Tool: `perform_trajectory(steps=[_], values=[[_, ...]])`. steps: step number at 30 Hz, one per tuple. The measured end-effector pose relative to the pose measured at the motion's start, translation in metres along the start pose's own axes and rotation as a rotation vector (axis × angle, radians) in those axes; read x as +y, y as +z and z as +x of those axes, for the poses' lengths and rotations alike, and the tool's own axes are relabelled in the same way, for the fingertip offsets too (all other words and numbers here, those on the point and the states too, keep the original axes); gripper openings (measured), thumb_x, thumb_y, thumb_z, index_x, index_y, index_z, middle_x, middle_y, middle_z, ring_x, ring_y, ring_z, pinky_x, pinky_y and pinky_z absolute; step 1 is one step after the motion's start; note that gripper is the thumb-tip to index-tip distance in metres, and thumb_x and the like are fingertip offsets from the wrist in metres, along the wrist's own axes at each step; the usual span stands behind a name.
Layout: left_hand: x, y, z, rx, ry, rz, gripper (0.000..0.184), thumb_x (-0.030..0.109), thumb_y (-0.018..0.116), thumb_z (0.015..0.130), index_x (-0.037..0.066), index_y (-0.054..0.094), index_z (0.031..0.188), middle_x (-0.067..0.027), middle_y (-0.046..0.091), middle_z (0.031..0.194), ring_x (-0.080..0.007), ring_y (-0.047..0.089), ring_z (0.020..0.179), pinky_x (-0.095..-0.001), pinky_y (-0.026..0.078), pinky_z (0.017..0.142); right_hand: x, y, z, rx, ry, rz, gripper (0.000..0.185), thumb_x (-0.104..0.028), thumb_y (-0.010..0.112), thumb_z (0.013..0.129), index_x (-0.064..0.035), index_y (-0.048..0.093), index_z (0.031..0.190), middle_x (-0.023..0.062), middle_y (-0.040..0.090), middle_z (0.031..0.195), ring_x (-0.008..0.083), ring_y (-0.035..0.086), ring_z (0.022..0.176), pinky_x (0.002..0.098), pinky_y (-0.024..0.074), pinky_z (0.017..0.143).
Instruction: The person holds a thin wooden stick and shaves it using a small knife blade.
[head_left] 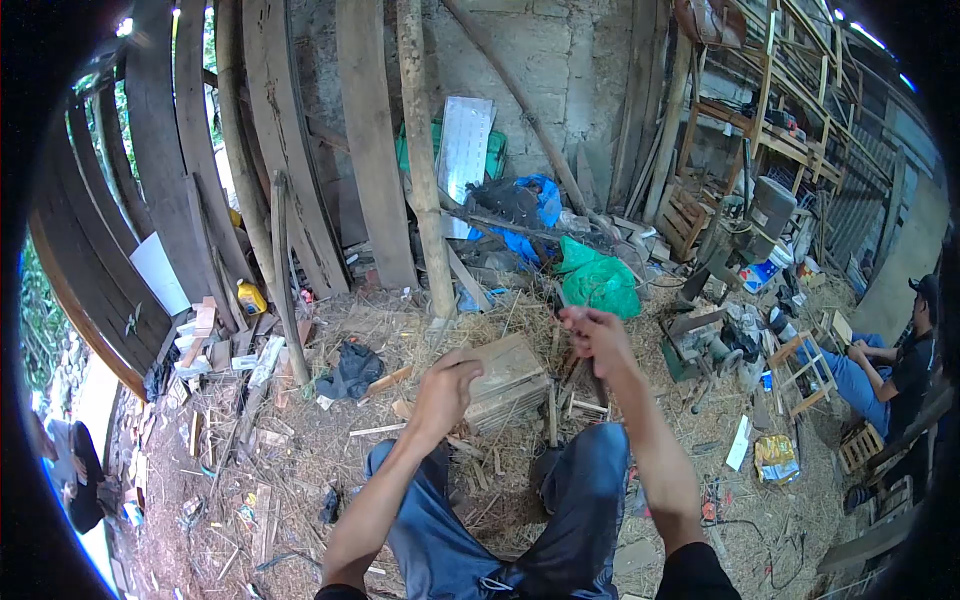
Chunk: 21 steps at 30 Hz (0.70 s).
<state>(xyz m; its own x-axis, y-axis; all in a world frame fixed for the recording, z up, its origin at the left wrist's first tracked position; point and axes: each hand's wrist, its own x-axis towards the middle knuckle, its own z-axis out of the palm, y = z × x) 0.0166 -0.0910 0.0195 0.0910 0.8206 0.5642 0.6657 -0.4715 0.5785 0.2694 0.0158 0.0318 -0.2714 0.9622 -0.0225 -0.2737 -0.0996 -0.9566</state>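
Observation:
My left hand [446, 396] is raised over the left side of a wooden box [510, 365], its fingers curled together. Whatever it may hold is hidden or too small to make out. To the right, my right hand [600, 345] is closed around a slim dark tool [559, 296], whose tip sticks up past the fingers; its exact kind does not show. The pale box stands on the straw-covered ground just in front of my knees. Thin wooden sticks [588, 408] lie by its right side.
A green plastic sack [598, 280] and blue sheeting [545, 200] lie beyond the box. A wooden post [425, 170] rises behind it. Wood scraps and a black bag [350, 370] litter the left. At right, a seated person [895, 370] is beside a small wooden frame [803, 372].

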Motion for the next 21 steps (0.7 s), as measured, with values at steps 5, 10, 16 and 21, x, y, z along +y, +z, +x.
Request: perform_trajectory(steps=[5,10,16,21], values=[[-0.020,-0.011,-0.014,-0.056,0.034,0.039,0.016,-0.006,0.057,0.076,0.001,0.066,0.086,-0.0155,0.057,0.082,-0.0346,0.058,0.077,-0.0396,0.047,0.067,-0.007,-0.029,0.004,0.072,0.037,-0.004,0.020,-0.018,0.060,0.090,0.0008,0.061,0.095,0.0004,0.060,0.076,0.0027,0.037,0.048,0.0188,0.0254,0.040],[-0.011,-0.007,-0.001,-0.038,0.004,0.047,0.018,-0.008,0.056,0.074,0.001,0.066,0.087,-0.0156,0.057,0.080,-0.0349,0.059,0.076,-0.0395,0.047,0.067,0.001,-0.007,0.009,0.103,0.004,-0.018,0.018,-0.019,0.060,0.089,-0.0020,0.063,0.092,0.0001,0.060,0.076,0.0040,0.038,0.048,0.0200,0.0269,0.041],[-0.031,-0.024,-0.011,-0.049,-0.007,0.051,0.018,-0.006,0.058,0.073,0.001,0.067,0.086,-0.0154,0.057,0.078,-0.0340,0.058,0.073,-0.0390,0.046,0.065,-0.010,-0.031,0.019,0.275,-0.054,-0.046,0.010,-0.013,0.060,0.085,-0.0046,0.066,0.082,-0.0007,0.057,0.070,0.0042,0.037,0.048,0.0195,0.0262,0.040],[-0.059,-0.041,-0.013,-0.014,-0.150,0.065,0.012,0.004,0.063,0.080,0.001,0.067,0.091,-0.0143,0.058,0.078,-0.0314,0.057,0.069,-0.0366,0.045,0.063,-0.020,-0.042,0.018,0.320,-0.118,-0.047,0.018,-0.020,0.061,0.088,-0.0039,0.061,0.096,0.0001,0.060,0.075,0.0030,0.037,0.047,0.0184,0.0250,0.038]])
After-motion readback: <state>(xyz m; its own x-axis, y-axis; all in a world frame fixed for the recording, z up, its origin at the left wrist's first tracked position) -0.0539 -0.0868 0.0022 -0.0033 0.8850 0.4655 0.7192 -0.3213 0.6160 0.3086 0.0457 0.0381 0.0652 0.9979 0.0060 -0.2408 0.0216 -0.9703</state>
